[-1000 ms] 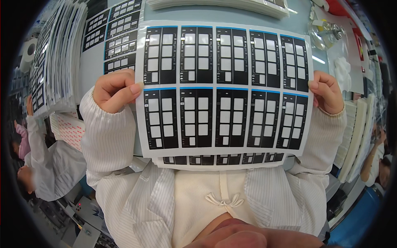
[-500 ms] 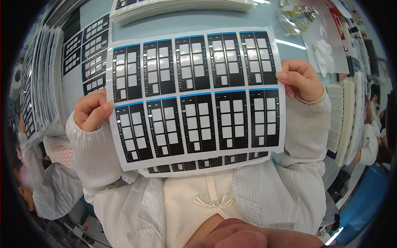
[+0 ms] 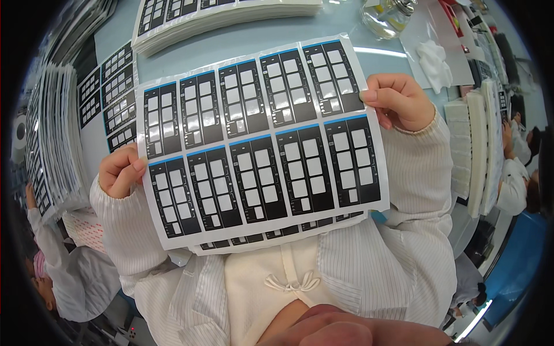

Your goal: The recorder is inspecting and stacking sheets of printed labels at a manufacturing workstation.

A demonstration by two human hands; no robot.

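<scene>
Between my two hands I hold up a white sheet (image 3: 259,151) printed with two rows of black labels, each with a blue top edge and white squares. My left hand (image 3: 122,171) pinches its left edge, thumb in front. At the right edge, my right hand (image 3: 399,101) grips it near the upper part, with the thumb on the face and fingers curled. The sheet tilts, its right side higher. Under its lower edge shows a strip of another similar printed sheet (image 3: 283,232); what it rests on is hidden.
Beyond the sheet lies a thick stack of printed sheets (image 3: 231,22). More label sheets (image 3: 119,95) and a tall stack (image 3: 55,132) stand at left. A glass bottle (image 3: 388,18) and crumpled white tissue (image 3: 434,64) are at the far right. Other people sit on both sides.
The held sheet has turned slightly in view, its left side lower and right side higher. The surroundings have shifted left and up on the right. Both hands keep their grip.
</scene>
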